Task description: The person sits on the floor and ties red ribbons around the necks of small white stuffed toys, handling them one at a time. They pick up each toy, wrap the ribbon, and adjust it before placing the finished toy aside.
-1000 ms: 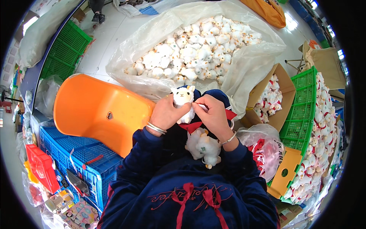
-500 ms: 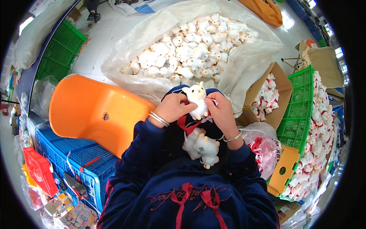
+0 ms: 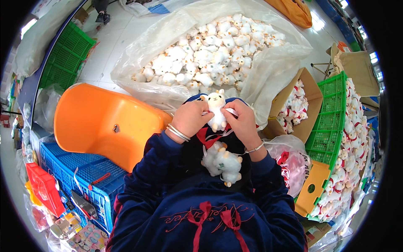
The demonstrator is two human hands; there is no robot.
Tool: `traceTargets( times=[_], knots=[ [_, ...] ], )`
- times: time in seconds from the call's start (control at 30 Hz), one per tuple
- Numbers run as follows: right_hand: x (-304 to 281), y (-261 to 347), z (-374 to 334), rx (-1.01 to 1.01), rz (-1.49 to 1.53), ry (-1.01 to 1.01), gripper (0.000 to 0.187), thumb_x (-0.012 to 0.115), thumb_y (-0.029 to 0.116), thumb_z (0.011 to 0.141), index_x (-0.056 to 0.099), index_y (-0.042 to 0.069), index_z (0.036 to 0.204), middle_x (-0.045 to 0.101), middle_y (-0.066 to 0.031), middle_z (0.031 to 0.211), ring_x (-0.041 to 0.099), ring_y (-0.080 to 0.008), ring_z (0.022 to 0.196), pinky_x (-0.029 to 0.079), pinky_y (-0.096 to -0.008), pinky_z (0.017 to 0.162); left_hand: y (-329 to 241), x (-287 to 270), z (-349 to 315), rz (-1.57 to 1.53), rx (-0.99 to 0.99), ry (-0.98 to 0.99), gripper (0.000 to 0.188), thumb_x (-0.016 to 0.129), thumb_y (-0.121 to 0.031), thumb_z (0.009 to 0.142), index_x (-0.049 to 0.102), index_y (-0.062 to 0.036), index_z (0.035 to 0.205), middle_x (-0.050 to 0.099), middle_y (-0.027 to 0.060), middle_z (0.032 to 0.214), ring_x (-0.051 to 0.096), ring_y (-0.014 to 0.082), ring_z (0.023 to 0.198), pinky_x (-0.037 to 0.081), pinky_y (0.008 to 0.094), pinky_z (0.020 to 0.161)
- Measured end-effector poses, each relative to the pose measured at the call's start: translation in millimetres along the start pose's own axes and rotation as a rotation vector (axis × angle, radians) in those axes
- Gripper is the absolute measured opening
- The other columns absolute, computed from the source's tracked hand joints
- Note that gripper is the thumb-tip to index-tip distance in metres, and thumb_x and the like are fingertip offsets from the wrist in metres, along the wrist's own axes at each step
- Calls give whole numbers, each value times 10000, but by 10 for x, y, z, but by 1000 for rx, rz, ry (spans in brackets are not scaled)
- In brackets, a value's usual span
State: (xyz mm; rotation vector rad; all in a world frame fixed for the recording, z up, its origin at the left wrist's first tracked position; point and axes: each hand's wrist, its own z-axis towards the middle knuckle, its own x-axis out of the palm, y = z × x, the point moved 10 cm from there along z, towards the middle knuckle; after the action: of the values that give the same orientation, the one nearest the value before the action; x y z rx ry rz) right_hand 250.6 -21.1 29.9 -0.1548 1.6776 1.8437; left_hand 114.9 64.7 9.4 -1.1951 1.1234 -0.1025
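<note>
A small white plush sheep [image 3: 216,108] sits upright between my hands over my lap, its front toward me. My left hand [image 3: 189,119] is closed at the sheep's left side, pinching what looks like a white ribbon at its neck. On the other side my right hand [image 3: 241,120] pinches the ribbon's other end [image 3: 231,111] between thumb and forefinger. Just below hangs a red cloth piece [image 3: 204,136] with white ties, partly covered by my left hand. More white plush sheep [image 3: 228,164] lie in my lap, one with a greyish back.
Ahead, a large clear plastic bag [image 3: 130,63] holds a heap of white plush toys. An orange chair [image 3: 96,117] and blue crate [image 3: 79,168] stand left. To the right are a cardboard box [image 3: 308,122], a green crate [image 3: 327,117] and a bag of red cloth pieces [image 3: 294,155].
The sheep has dropped slightly and my hands have drawn a little apart from it. White ribbon now shows between the fingers on both sides.
</note>
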Motion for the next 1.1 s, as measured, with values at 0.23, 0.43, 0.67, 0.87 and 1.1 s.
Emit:
traceTargets(
  times=[0.23, 0.43, 0.67, 0.87, 1.1],
  knots=[
    [51, 32, 132, -17, -31, 56, 95, 671, 78, 898, 669, 10, 964, 626, -115, 888, 639, -278, 787, 498, -356, 705, -143, -113, 25, 125, 43, -169, 149, 713, -201, 869, 718, -63, 926, 704, 155, 859, 677, 367, 797, 525, 447, 682],
    [86, -121, 238, -5, 32, 95, 136, 686, 90, 892, 675, -1, 992, 627, -110, 881, 624, -249, 777, 492, -334, 708, -77, -86, 99, -112, 109, -240, 141, 724, -147, 883, 729, -34, 967, 703, 113, 817, 679, 253, 743, 519, 355, 664],
    [216, -246, 290, 125, 291, 218, 134, 712, 97, 916, 677, -10, 988, 634, -17, 889, 582, -89, 820, 487, -260, 733, 302, 131, 269, -514, -99, -125, 208, 674, -162, 956, 733, 37, 939, 707, 40, 814, 619, 83, 726, 480, 255, 626],
    [233, -368, 272, 188, 394, 263, 125, 702, 95, 935, 667, 12, 1022, 651, 3, 917, 577, -77, 837, 493, -253, 748, 337, 224, 291, -797, -167, -65, 365, 545, -256, 1016, 748, 13, 876, 676, 31, 788, 590, 82, 678, 444, 221, 578],
    [265, -413, 293, 208, 445, 306, 130, 713, 122, 949, 655, 29, 1020, 644, 16, 907, 573, -67, 845, 488, -245, 746, 170, 142, 321, -738, -13, 5, 322, 546, -249, 1007, 762, -10, 1011, 654, 23, 816, 585, 87, 715, 443, 231, 607]
  ],
)
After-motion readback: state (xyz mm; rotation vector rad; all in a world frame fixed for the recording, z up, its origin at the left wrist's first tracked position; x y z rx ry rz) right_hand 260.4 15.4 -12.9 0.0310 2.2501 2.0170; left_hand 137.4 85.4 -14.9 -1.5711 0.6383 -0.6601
